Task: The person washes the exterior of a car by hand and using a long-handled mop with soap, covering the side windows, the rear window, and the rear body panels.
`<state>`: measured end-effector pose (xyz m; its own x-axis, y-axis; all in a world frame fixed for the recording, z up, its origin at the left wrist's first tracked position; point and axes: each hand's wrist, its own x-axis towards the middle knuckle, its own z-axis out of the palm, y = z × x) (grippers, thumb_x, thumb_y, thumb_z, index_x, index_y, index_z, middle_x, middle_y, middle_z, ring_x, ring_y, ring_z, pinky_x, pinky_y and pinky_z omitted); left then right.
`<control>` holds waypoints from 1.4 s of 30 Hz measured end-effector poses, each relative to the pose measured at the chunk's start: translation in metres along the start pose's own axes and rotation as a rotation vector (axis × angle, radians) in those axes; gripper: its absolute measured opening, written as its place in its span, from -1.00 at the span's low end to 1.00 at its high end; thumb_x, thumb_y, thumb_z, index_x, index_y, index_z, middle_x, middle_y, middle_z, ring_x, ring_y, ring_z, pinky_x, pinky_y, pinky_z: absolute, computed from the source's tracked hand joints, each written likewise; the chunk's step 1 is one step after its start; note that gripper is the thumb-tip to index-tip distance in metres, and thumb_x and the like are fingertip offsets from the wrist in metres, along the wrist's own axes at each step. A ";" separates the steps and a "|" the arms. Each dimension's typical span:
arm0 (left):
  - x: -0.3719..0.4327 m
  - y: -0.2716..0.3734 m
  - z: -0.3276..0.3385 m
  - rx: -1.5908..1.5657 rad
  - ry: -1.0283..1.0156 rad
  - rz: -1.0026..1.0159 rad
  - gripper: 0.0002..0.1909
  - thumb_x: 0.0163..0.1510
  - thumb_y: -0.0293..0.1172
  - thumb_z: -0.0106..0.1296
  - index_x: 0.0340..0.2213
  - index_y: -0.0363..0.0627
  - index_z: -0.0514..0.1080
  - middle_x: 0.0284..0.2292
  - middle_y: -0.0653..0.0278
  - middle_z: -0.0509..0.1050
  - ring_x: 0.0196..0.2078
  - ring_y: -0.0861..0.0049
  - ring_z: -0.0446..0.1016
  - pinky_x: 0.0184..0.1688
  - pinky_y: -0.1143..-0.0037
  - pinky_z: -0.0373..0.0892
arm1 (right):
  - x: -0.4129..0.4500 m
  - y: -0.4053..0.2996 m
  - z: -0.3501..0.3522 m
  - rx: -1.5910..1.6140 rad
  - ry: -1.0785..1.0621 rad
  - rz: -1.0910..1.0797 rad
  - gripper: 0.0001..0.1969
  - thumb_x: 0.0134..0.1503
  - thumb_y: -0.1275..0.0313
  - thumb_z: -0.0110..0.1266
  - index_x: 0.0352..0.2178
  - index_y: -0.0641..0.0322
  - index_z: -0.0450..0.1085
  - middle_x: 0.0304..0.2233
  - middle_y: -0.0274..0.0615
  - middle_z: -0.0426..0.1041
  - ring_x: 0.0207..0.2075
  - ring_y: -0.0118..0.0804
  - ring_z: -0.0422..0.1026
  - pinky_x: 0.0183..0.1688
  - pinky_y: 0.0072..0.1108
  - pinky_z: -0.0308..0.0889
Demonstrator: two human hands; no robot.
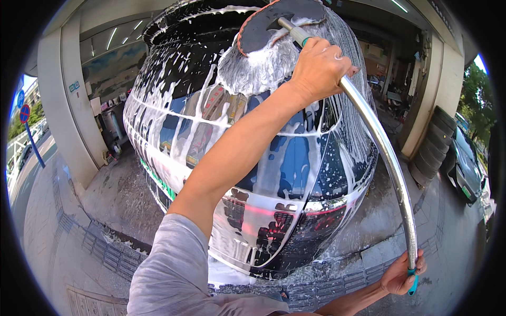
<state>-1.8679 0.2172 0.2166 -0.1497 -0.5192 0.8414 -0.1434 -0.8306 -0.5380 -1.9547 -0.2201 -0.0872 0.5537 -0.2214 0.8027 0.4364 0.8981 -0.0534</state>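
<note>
A car-wash mop with a grey pad back (259, 29), an orange edge and foamy white fibres (257, 69) presses against the upper rear of a black car (178, 71). My left hand (322, 67) grips the metal pole (389, 154) just below the mop head. Lower right, my right hand (403, 272) is closed around the pole's end, by its teal grip (413, 282). White foam and water streaks run down the car's rear, over the glass and the tail light (324, 221). My left forearm hides part of the car.
A pillar (73, 98) stands on each side of a workshop opening. Stacked tyres (433, 146) lean by the right pillar, near a parked car (466, 162). A drain grate (106, 252) crosses the wet ground; a blue signpost (33, 146) stands far left.
</note>
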 end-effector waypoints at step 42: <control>-0.147 -0.372 -0.166 0.274 0.355 -0.232 -0.68 0.08 -0.18 0.22 -0.61 -0.07 0.42 -0.58 0.21 0.43 -0.42 0.19 0.39 -0.34 0.28 0.26 | -0.025 0.315 0.389 -0.017 0.150 -0.110 -0.81 0.11 0.58 0.19 -0.37 0.14 0.29 -0.14 -0.10 0.40 0.15 0.14 0.37 0.30 0.03 0.14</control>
<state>-1.9548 0.6364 0.2846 -0.4747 -0.2538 0.8427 0.0423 -0.9630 -0.2662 -2.1070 0.2162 0.1074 0.6009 -0.3734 0.7067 0.5116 0.8590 0.0189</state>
